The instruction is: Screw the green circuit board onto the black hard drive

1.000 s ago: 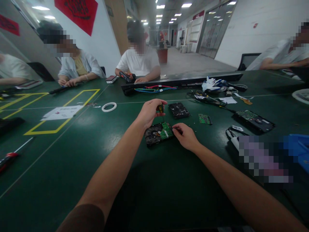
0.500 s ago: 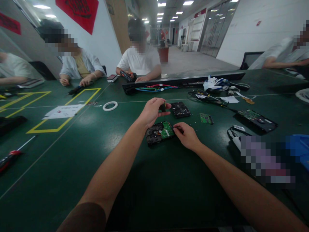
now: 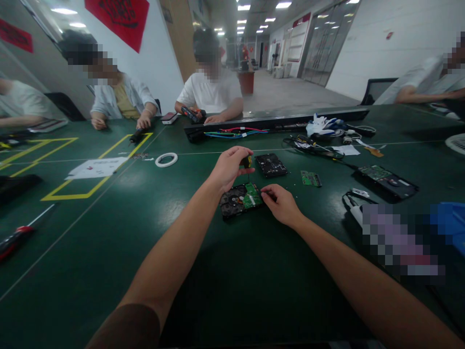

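A hard drive [image 3: 232, 206] lies on the green table with its green circuit board [image 3: 251, 196] facing up. My left hand [image 3: 232, 167] is closed around the yellow and black handle of a screwdriver [image 3: 247, 162], held upright over the drive. Its thin shaft runs down to the far edge of the circuit board; the tip is too small to make out. At the drive's right edge my right hand [image 3: 278, 198] is closed, thumb and fingertips pinched against the drive's side. A second hard drive [image 3: 271, 165] lies just beyond, and a loose green circuit board [image 3: 310, 178] is to the right.
A white tape ring [image 3: 166, 160] and a red-handled screwdriver [image 3: 18, 236] lie to the left. At right are another drive [image 3: 387, 182] with a cable and gloves [image 3: 321, 125]. A long black bar [image 3: 276, 124] with wires crosses the back. Several people sit around the table.
My hands and the drive stay nearly in place; the screwdriver handle has turned, showing more yellow. A co-worker at the back left has moved a dark tool to the right.
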A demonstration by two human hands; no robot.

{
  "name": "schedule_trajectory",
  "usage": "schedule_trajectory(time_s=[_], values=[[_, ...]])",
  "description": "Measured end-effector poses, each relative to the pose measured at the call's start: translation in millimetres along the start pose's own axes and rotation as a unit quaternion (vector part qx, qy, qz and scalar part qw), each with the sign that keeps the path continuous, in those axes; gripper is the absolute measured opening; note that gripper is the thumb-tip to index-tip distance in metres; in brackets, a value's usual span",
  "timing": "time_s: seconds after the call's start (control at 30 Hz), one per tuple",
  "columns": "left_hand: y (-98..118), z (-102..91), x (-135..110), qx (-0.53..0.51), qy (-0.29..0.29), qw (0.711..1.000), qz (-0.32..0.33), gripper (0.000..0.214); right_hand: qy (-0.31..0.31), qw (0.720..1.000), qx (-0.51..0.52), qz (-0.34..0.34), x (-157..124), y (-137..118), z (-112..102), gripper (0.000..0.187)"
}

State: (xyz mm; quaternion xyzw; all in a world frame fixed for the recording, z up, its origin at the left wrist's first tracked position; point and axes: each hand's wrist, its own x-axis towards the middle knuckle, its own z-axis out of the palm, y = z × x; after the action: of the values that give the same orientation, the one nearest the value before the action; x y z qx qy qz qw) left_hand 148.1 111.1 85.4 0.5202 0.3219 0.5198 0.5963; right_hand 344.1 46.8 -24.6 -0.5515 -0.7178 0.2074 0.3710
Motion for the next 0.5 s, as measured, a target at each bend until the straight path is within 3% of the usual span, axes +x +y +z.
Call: schedule_trajectory(time_s=[0.3,0.5], values=[[-0.2,1.6,-0.9,-0.01,0.021,1.0,-0.018,0.009,0.003,1.0,-0.009,-0.006,0.1,1.0,0.5,0.019],[-5.7,4.0,0.3,-0.052,0.001,0.999,-0.009,0.011,0.006,1.0,0.001,-0.008,0.1,5.5,3.1,0.021]])
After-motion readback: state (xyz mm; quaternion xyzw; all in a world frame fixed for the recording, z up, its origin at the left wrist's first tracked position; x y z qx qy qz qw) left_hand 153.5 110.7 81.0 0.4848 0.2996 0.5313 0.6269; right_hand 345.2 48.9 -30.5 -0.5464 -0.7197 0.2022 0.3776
